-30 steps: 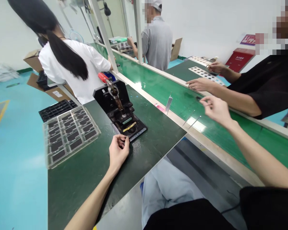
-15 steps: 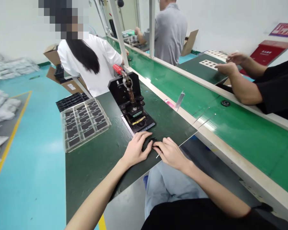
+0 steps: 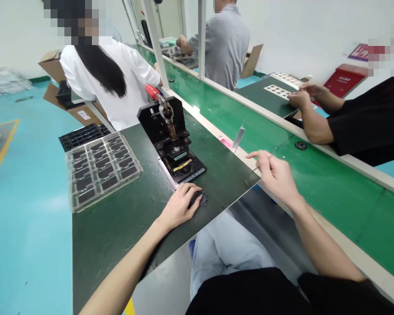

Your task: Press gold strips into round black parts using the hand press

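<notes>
- Left hand (image 3: 181, 205) of the seated person: fingers and thumb closed on a small black, round, ring-like disc (image 3: 204, 199), pinning it to the dark green, smooth-topped table (image 3: 118, 249). Pressure: can't tell from here.
- Disc lies flat right at the left fingertips, partly under them; its right side sticks out past the grip.
- Handling, my guess: light, stiff, likely plastic. Smooth tabletop, so it may skid if pushed from one side. Doesn't look very fragile, but go easy on the raised ring.
- Best hold: outer rim, thumb and index on opposite sides, middle left uncovered.
- Right hand (image 3: 275, 173): well apart from the disc, to the right of the left grip, in the air by the near edge of the glossy green belt (image 3: 335, 188). Index stretched out, other fingers curled; can't tell if anything's pinched there.
- Just beyond the left fingertips: black metal lever clamp fixture (image 3: 173, 131) with red handle, yellow strip on its base. Apart from the disc.
- Left of the grip: clear plastic tray (image 3: 102, 171) with dark pieces in its compartments.
- Right of the grip, past the right hand: second black round disc (image 3: 301, 145), on the belt.
</notes>
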The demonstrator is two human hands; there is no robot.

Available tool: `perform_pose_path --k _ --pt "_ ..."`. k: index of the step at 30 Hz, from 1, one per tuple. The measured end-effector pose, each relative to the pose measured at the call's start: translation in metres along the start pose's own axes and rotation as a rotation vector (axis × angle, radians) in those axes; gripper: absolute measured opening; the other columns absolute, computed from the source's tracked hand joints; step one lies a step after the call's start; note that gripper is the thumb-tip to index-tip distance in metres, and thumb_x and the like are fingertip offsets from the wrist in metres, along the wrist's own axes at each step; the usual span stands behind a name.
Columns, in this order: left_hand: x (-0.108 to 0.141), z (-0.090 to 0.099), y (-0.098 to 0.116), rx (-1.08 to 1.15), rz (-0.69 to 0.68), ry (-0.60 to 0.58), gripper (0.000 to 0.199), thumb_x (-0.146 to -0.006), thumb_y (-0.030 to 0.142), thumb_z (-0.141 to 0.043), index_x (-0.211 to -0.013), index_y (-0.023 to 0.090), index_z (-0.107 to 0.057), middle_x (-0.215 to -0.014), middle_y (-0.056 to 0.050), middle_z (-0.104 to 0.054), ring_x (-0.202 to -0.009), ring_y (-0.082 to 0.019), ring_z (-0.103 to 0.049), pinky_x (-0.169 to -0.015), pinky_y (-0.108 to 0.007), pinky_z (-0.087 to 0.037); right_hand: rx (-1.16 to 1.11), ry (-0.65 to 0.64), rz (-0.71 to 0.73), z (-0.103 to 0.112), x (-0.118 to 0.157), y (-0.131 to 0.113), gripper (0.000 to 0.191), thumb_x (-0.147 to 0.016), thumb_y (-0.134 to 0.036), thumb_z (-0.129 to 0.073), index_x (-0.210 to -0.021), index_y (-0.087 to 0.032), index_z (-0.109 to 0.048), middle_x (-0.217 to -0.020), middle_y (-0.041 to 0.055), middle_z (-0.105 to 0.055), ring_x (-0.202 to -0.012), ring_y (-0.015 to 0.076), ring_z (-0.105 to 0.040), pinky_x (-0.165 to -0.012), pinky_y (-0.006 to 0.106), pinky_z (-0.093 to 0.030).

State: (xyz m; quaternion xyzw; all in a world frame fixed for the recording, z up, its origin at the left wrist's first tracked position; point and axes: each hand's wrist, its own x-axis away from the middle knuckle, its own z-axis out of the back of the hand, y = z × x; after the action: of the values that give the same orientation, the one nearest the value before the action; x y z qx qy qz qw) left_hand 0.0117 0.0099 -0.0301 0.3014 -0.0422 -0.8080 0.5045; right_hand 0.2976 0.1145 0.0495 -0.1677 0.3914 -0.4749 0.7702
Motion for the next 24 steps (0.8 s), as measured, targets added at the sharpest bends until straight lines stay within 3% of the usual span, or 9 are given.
perform_pose_path --k 2,5,10,18,24 --pt "0.000 -0.001 0.000 -0.006 0.003 -0.003 0.019 -0.104 0.026 -0.056 -0.121 0.020 -0.062 -0.113 -0.011 -0.070 -0.105 -0.024 -0.068 -0.094 -0.042 -0.060 0.028 0.027 0.005 -0.009 -0.023 -0.002 0.064 -0.109 -0.061 -0.032 -0.081 -0.020 -0.073 -0.058 -0.0001 -0.052 -0.050 0.0144 -0.049 -0.062 0.031 -0.041" --pt "0.000 -0.002 0.000 -0.010 0.001 -0.002 0.018 -0.104 0.024 -0.054 -0.120 0.019 -0.062 -0.112 -0.011 -0.069 -0.103 -0.024 -0.068 -0.093 -0.041 -0.060 0.133 0.136 0.030 -0.026 -0.059 -0.002 0.063 -0.110 -0.055 -0.032 -0.069 -0.021 -0.066 -0.062 0.0044 -0.061 -0.059 0.0175 -0.060 -0.070 0.033 -0.044" --pt "-0.001 -0.003 0.001 -0.032 -0.020 0.005 0.017 -0.104 0.022 -0.051 -0.118 0.018 -0.061 -0.110 -0.011 -0.068 -0.101 -0.024 -0.067 -0.090 -0.040 -0.060 0.259 0.156 -0.078 -0.043 -0.101 0.010 0.057 -0.110 -0.043 -0.033 -0.069 -0.022 -0.065 -0.073 0.0104 -0.068 -0.075 0.0234 -0.065 -0.082 0.039 -0.045" --pt "-0.002 -0.004 0.003 -0.060 -0.027 0.004 0.017 -0.105 0.023 -0.049 -0.117 0.018 -0.061 -0.110 -0.011 -0.068 -0.101 -0.024 -0.066 -0.091 -0.041 -0.060 0.289 0.152 -0.135 -0.048 -0.112 0.023 0.055 -0.110 -0.039 -0.035 -0.066 -0.021 -0.064 -0.074 0.0117 -0.068 -0.078 0.0254 -0.064 -0.084 0.041 -0.044" --pt "-0.001 -0.004 0.003 -0.054 -0.013 -0.003 0.018 -0.105 0.023 -0.048 -0.117 0.019 -0.062 -0.110 -0.011 -0.068 -0.101 -0.024 -0.065 -0.091 -0.041 -0.059 0.234 0.210 -0.133 -0.037 -0.111 0.017 0.059 -0.110 -0.048 -0.034 -0.070 -0.021 -0.068 -0.067 0.0070 -0.063 -0.071 0.0221 -0.061 -0.078 0.038 -0.043"
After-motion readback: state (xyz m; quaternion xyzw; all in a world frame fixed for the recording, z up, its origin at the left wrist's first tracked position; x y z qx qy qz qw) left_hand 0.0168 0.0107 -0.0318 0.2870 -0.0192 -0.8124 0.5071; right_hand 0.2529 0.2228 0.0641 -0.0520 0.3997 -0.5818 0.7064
